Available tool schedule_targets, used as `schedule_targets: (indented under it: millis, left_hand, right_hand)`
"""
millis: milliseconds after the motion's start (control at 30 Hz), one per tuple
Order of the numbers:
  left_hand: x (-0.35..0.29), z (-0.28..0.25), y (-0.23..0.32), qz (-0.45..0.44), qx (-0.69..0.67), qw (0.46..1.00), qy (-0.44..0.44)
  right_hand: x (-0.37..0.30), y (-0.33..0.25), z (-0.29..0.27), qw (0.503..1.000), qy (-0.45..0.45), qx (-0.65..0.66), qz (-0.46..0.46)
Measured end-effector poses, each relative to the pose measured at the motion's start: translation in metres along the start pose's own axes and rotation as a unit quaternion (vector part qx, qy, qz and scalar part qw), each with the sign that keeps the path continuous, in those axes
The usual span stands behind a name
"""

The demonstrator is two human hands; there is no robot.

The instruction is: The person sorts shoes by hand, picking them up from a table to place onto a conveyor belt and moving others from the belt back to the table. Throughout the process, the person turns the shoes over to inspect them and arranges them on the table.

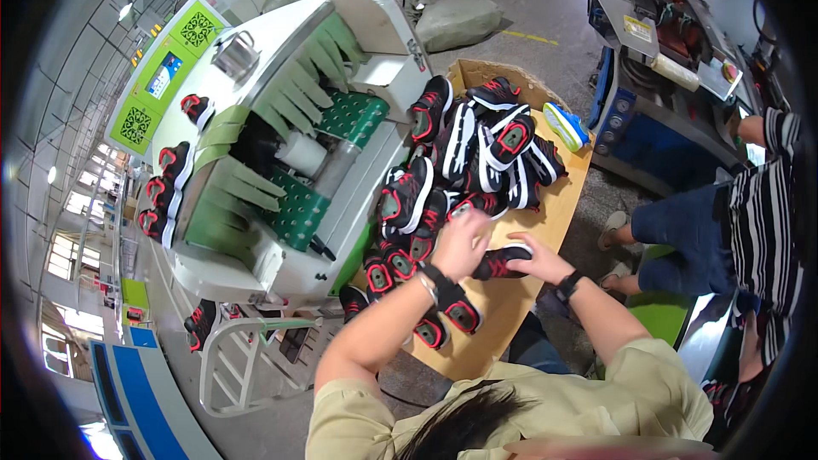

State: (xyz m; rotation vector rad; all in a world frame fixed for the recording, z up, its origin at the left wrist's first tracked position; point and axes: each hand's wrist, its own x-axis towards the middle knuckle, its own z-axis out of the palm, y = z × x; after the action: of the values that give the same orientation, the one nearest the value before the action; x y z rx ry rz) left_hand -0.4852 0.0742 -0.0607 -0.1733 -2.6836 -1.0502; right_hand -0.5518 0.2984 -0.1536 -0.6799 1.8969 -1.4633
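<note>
My right hand [538, 259] grips a black sneaker [494, 264] with red laces by one end, just above the wooden table [467, 353]. Close by on the left, my left hand [463, 244] is over the near part of a shoe pile, its fingers smeared by motion. Whether it touches the held sneaker, I cannot tell. Several black and red sneakers with white soles [460, 140] lie heaped across the table, some on their sides. Two more sneakers [461, 315] rest near the table's front, below my left wrist.
Left of the table stands a white machine [375, 158] with green fringe curtains and a green perforated belt. A metal jug [235, 55] and several sneakers [170, 179] sit on it. A blue and yellow sneaker [566, 126] lies at the table's far right. A person in stripes [758, 213] stands right.
</note>
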Motion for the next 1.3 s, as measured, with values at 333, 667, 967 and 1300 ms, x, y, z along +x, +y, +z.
schedule_targets:
  millis: [333, 667, 967, 1300]
  left_hand:
    - [0.211, 0.065, -0.034, -0.175, 0.064, 0.982, 0.004]
    - [0.067, 0.088, 0.011, -0.128, -0.165, 0.978, 0.03]
    - [-0.016, -0.057, -0.154, -0.313, 0.005, 0.915, 0.255]
    - [-0.026, -0.073, -0.053, -0.395, 0.05, 0.853, 0.336]
  right_hand:
    - [0.002, 0.056, -0.037, 0.995, 0.056, -0.06, -0.05]
    - [0.095, -0.035, -0.068, 0.973, 0.154, 0.172, -0.008]
    - [0.07, -0.007, -0.046, 0.988, 0.103, -0.052, -0.104]
    - [0.094, -0.012, -0.064, 0.986, 0.164, 0.012, -0.008]
